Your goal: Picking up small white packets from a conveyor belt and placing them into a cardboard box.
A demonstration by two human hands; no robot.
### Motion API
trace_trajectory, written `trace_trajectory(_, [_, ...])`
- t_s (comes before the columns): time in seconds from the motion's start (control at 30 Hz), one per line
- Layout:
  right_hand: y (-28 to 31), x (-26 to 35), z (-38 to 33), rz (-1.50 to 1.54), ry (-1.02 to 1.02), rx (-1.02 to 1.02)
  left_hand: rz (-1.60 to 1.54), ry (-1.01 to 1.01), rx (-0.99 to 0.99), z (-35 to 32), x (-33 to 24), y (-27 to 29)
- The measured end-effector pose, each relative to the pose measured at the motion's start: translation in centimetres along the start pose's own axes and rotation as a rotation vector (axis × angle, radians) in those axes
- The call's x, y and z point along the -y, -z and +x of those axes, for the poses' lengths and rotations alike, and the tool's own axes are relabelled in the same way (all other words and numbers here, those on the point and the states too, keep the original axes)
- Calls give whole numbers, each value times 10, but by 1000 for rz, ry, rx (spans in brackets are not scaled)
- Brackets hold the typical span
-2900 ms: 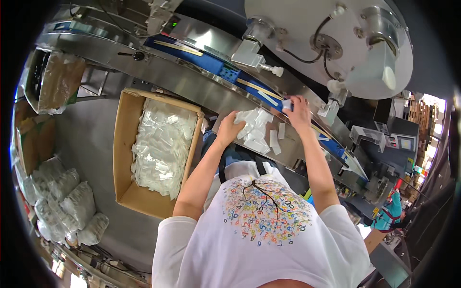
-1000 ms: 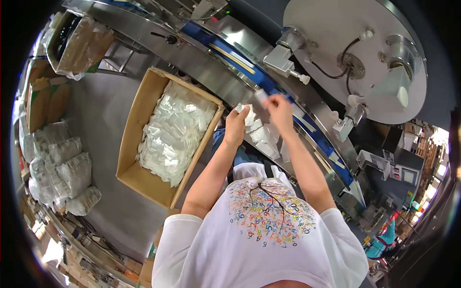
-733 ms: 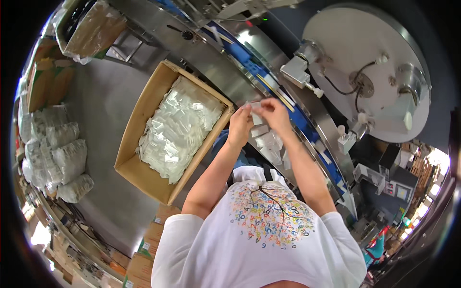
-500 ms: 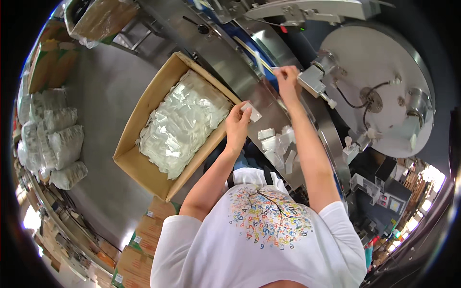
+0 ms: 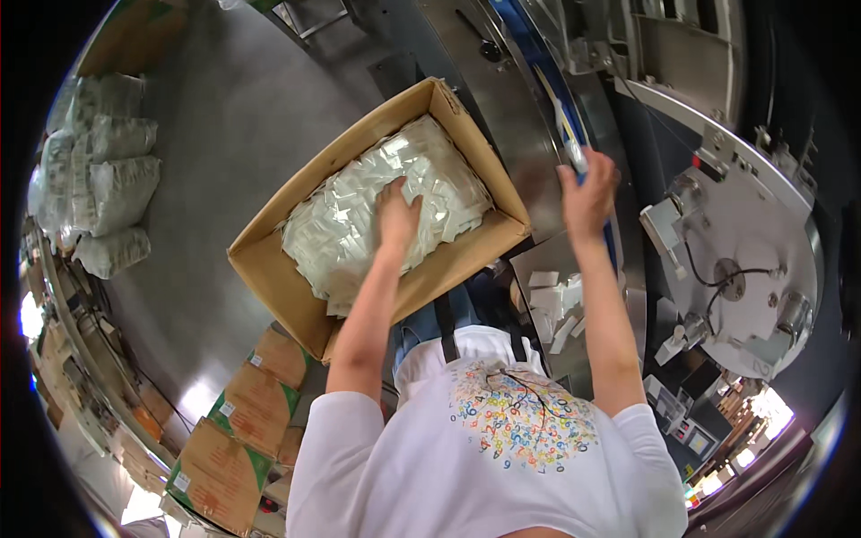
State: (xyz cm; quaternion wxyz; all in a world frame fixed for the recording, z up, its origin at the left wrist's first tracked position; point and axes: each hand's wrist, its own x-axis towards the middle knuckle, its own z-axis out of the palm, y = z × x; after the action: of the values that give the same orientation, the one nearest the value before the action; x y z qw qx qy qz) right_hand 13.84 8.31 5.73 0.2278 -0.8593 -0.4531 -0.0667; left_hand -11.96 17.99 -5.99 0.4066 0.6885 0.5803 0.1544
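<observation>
Left hand (image 5: pixel 397 213) has dropped from mid-air into the cardboard box (image 5: pixel 269 269), fingers spread flat on the white sachets (image 5: pixel 359 215) under it. Right hand (image 5: pixel 587 193) is up at the blue conveyor (image 5: pixel 547 81), pinching one sachet (image 5: pixel 578 160); loose sachets (image 5: pixel 554 305) lie below its forearm.

Light: bright and even, cast from overhead.
Glare: seen on the steel floor (image 5: pixel 193 399) and lower rim.
Distortion: straight edges are bent strongly toward the black rim.
Blur: slight, at the edges.

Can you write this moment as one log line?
left hand: in cardboard box, on white packets | right hand: placing packet on blue conveyor
</observation>
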Motion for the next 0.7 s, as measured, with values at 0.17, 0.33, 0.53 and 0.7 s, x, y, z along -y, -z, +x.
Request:
trace_trajectory(0.17, [-94,91,-60,11,634,981,589,-348,108,27,42,-5])
trace_trajectory(0.33, [-165,63,-94,-340,881,926,743,-302,449,44,2,-3])
trace_trajectory(0.53, [-38,67,-31,528,171,530,415,-556,378,39,55,3])
trace_trajectory(0.7, [26,-48,6,107,-154,63,-16,-10,466,26,12,35])
